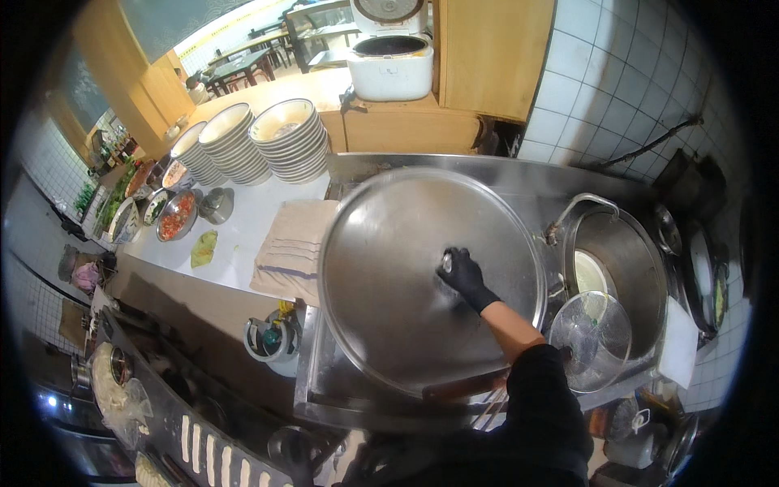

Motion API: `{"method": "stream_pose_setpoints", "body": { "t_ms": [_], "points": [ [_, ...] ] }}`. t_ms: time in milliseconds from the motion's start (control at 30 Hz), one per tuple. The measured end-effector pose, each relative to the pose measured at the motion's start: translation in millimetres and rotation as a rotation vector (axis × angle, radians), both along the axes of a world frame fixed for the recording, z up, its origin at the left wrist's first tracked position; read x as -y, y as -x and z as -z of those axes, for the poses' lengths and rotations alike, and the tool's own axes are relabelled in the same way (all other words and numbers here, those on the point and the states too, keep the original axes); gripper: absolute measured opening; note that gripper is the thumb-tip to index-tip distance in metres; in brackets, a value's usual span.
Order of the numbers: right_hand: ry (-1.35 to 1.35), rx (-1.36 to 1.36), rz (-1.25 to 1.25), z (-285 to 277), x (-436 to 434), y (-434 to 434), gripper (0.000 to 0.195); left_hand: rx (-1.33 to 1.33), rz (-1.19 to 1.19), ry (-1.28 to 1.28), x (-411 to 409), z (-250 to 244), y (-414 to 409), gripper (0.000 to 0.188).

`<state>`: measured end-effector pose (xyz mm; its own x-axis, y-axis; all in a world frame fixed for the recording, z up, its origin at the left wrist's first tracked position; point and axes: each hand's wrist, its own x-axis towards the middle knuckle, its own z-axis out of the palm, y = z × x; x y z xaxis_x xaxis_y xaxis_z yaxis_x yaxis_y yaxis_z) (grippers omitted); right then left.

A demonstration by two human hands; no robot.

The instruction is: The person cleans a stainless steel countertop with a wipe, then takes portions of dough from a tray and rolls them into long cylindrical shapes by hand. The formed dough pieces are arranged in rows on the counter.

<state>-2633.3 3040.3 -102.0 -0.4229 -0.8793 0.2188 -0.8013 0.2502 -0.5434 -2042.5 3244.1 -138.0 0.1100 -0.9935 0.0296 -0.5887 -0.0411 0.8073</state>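
Observation:
My right hand [465,277], in a black glove, is closed around the small knob at the middle of a large round metal lid [395,243]. The lid lies over a stainless steel stove counter [341,380]. A wooden handle [465,386] juts out by the lid's near rim, with several thin sticks [492,408] beside it. At the bottom edge, a dark shape that looks like my gloved left hand [298,455] is over a round metal vessel [283,447]. Its fingers are too dark to make out.
Right of the lid, a wire-mesh strainer [590,341] rests on a deep metal pot [648,292]. To the left are a folded cloth [298,243], bowl stacks [289,146] and chopped red food [176,214]. Dough strips [210,456] lie on a lower-left counter; a gas cylinder [283,350] stands below.

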Motion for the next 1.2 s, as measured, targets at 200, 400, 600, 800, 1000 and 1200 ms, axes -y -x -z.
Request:
{"method": "stream_pose_setpoints", "body": {
  "t_ms": [200, 400, 600, 800, 1000, 1200],
  "points": [
    [0.469, 0.109, 0.186, -45, 24, 77, 0.051, 0.101, 0.022, -0.077, 29, -16, 26, 0.027],
    [0.923, 0.570, 0.385, -65, 45, 213, 0.039, -0.174, 0.313, -0.150, 75, -78, 125, 0.035],
    [0.959, 0.786, 0.496, -144, 22, 249, 0.034, -0.423, 0.905, -0.463, 104, -78, 254, 0.044],
    [0.917, 0.717, 0.434, -155, 0, 344, 0.027, -0.289, 1.151, -0.786, 98, -109, 278, 0.039],
    [0.693, 0.458, 0.454, -105, 21, 451, 0.025, -0.360, 0.989, -1.253, 84, -154, 284, 0.042],
    [-0.151, -1.023, 0.303, -21, -22, 659, 0.021, -0.280, 1.173, -1.128, 66, -86, 271, 0.043]
  ]
}}
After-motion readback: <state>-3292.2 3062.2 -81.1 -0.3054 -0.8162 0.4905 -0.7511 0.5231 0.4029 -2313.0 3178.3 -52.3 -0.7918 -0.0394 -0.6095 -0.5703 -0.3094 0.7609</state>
